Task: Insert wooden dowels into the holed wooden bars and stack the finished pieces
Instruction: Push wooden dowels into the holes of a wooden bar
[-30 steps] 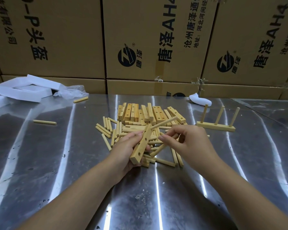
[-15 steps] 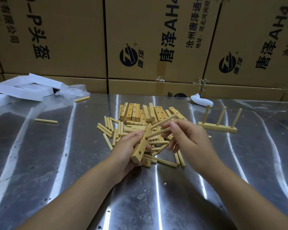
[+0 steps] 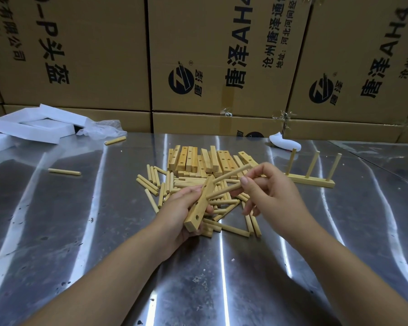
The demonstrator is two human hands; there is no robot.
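Observation:
My left hand [image 3: 180,214] grips a holed wooden bar [image 3: 199,205], tilted, with one empty hole showing near its lower end. One dowel [image 3: 231,173] sticks out of the bar's upper hole. My right hand [image 3: 267,189] pinches a second dowel [image 3: 224,191] whose tip is at the bar's middle hole. Beneath my hands lies a heap of loose dowels [image 3: 156,182], and behind it a pile of holed bars [image 3: 193,158]. A finished piece [image 3: 312,181] with three upright dowels stands at the right.
The steel table [image 3: 57,231] carries white foam pieces [image 3: 33,124] and a plastic bag [image 3: 101,130] at the back left, and two stray dowels [image 3: 64,171] on the left. A white object [image 3: 285,142] lies at the back right. Cardboard boxes [image 3: 198,55] wall the far edge.
My right hand lifted a second dowel from the heap and brought its tip to the bar's middle hole. The left hand kept the bar nearly still.

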